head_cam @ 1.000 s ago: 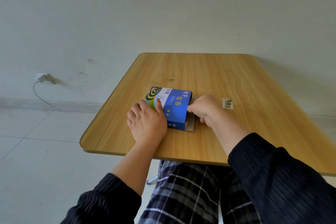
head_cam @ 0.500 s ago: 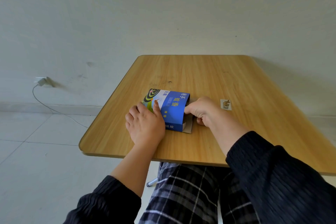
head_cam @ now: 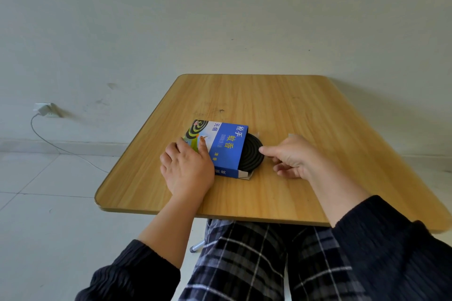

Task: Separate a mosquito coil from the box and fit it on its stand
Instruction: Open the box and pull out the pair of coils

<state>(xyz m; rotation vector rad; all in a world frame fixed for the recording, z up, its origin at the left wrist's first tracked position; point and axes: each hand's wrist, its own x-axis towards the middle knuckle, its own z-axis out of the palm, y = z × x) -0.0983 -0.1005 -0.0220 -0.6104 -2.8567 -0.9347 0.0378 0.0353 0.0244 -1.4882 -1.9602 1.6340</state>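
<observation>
While the wooden table (head_cam: 281, 105) meets a pale wall (head_cam: 220, 19), both hands rest unclenched.

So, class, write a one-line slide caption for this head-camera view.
Left hand steadies the blue box while the right hand draws out black coils.

**Coil halfway out of the box's right end**

The box (head_cam: 221, 148) lies flat near the table's (head_cam: 305, 110) front-left edge. The left hand (head_cam: 187, 168) rests on the box's left part. The coil (head_cam: 253, 154) sticks out on the right, with the right hand (head_cam: 291, 157) just beside it, fingertip at its rim.
</observation>
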